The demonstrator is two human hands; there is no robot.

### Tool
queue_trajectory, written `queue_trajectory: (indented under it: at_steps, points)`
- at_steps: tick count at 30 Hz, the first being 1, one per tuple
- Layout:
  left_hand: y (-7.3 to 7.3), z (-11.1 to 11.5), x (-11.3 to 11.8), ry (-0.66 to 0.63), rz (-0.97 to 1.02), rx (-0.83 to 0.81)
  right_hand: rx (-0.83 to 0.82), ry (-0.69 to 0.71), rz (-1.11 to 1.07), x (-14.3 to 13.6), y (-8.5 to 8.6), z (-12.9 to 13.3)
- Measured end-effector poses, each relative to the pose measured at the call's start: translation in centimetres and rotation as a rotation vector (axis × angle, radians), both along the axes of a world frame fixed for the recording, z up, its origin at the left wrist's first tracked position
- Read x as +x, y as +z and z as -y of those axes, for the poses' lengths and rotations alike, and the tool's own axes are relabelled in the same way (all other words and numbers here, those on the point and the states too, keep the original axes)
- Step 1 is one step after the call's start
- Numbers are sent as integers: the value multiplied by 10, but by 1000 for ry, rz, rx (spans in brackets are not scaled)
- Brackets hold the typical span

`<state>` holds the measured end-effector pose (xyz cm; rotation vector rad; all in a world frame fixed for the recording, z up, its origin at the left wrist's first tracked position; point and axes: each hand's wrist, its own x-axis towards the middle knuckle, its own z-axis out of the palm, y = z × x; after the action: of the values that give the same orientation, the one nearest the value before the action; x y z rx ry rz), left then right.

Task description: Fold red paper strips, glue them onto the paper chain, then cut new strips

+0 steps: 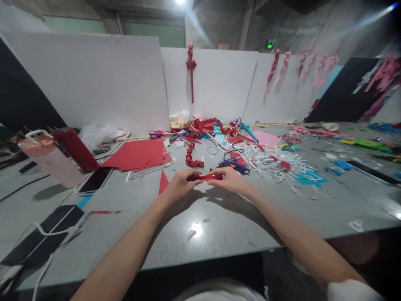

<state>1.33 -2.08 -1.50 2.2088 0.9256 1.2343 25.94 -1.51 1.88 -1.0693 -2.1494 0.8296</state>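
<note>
Both hands meet over the middle of the table, pinching one small piece of red paper (pixel 206 177) between them. My left hand (pixel 181 182) grips its left end, thumb below and fingers above. On the right end, my right hand (pixel 233 179) holds it the same way. Fingers hide part of the piece, so its full shape cannot be made out. Just beyond the hands lies a red paper chain (pixel 189 155). A blue glue gun (pixel 236 165) rests past my right hand, and a red paper triangle (pixel 163 182) lies beside my left hand.
Red paper sheets (pixel 138 154) are stacked at left, near a phone (pixel 95 179), a pink bottle (pixel 56 161) and a red tumbler (pixel 77 148). White paper strips (pixel 269 161) heap up at right. A black power strip (pixel 44 234) with cables sits front left. White boards (pixel 209 88) stand behind.
</note>
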Motion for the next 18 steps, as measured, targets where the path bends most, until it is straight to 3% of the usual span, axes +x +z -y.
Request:
queue_trajectory:
  at_steps: [18]
  points:
    - [4, -9, -6, 2, -68, -217, -39, 9, -19, 9, 0, -3]
